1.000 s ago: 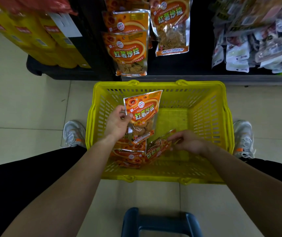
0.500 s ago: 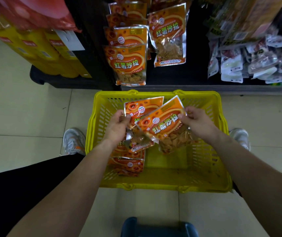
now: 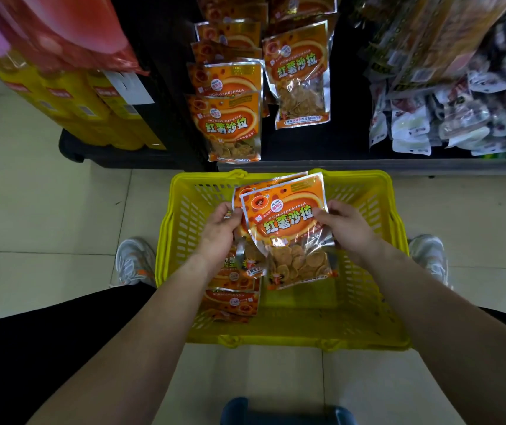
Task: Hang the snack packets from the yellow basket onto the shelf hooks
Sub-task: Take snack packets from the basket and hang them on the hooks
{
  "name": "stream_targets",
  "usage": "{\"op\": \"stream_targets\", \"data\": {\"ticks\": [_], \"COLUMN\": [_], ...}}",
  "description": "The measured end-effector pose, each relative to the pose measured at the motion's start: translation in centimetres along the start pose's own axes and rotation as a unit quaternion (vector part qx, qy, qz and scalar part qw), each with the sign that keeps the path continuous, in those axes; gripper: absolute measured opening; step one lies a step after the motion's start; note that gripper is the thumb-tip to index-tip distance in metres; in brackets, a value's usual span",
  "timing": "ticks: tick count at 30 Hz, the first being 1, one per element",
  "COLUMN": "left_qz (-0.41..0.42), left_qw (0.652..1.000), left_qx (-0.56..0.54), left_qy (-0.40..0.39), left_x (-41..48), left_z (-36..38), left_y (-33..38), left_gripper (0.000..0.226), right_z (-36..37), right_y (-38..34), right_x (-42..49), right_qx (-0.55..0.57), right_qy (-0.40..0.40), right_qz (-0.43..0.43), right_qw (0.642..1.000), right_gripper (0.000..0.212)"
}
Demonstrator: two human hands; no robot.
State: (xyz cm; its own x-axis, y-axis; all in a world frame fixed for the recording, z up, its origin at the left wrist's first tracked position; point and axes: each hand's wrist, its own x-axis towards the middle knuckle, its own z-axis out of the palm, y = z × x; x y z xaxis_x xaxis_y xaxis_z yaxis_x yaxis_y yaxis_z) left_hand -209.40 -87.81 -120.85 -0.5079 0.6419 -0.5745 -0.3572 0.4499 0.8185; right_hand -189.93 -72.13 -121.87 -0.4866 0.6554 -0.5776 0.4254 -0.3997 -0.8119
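Head view, steeply down, near yellow basket

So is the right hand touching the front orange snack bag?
Touching. The head view shows the right hand pinching the front snack bag by its right edge, above the yellow basket.

Shop aisle: hanging snack packets on shelf hooks, yellow basket, tiled floor.

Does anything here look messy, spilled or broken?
Nothing looks spilled or torn. Only untidy: spare packets piled loosely at the left of the yellow basket; the front packet in the right hand tilts across the rear packet in the left hand.
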Motion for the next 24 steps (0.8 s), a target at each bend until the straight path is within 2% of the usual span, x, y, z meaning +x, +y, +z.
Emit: {"op": "stream_targets", "data": {"ticks": [3,5,8,10,13,14,16,18,20,21,24], "left_qz": [-0.005,-0.014,-0.016,-0.027,0.005,0.027,0.066,0.097,0.122,0.135,0.157], "left_qw": [1.000,0.999,0.998,0.997,1.000,0.998,0.991,0.987,0.983,0.980,0.974], "left_qx": [-0.023,-0.039,-0.058,-0.075,0.010,0.058,0.106,0.098,0.081,0.081,0.106], "left_qy": [-0.008,-0.009,-0.007,-0.008,-0.018,-0.008,0.039,0.077,0.110,0.119,0.126], "left_x": [0.0,-0.2,-0.3,-0.6,-1.1,-1.3,-1.3,-1.2,-1.5,-1.7,-2.0], "left_z": [0.4,0.6,1.0,1.3,1.9,2.1,2.5,2.5,2.3,2.2,2.0], "left_y": [0.0,0.1,0.3,0.8,1.1,1.2,1.5,2.4,3.9,4.6,6.4], "left_gripper": [0.020,0.027,0.024,0.037,0.052,0.051,0.028,0.011,0.011,0.012,0.018], "right_z": [0.4,0.7,1.0,1.2,1.6,1.8,1.9,1.7,1.3,1.1,0.8], "right_y": [0.0,0.0,-0.1,-0.2,-0.7,-1.0,-1.8,-2.8,-4.0,-4.5,-6.4], "right_x": [-0.1,-0.1,0.1,0.1,0.1,0.1,-0.2,-0.6,-1.1,-1.4,-2.1], "right_qx": [0.044,0.042,0.023,0.001,-0.020,-0.026,-0.036,-0.032,-0.027,-0.035,-0.077], "right_qy": [-0.008,0.017,0.060,0.097,0.143,0.152,0.156,0.139,0.106,0.091,0.079], "right_qz": [0.007,0.001,-0.007,-0.008,-0.008,-0.009,-0.022,-0.030,-0.034,-0.048,-0.112], "right_qw": [0.999,0.999,0.998,0.995,0.989,0.988,0.987,0.989,0.993,0.994,0.988], "right_gripper": [0.011,0.011,0.014,0.018,0.021,0.021,0.022,0.030,0.041,0.040,0.013]}}
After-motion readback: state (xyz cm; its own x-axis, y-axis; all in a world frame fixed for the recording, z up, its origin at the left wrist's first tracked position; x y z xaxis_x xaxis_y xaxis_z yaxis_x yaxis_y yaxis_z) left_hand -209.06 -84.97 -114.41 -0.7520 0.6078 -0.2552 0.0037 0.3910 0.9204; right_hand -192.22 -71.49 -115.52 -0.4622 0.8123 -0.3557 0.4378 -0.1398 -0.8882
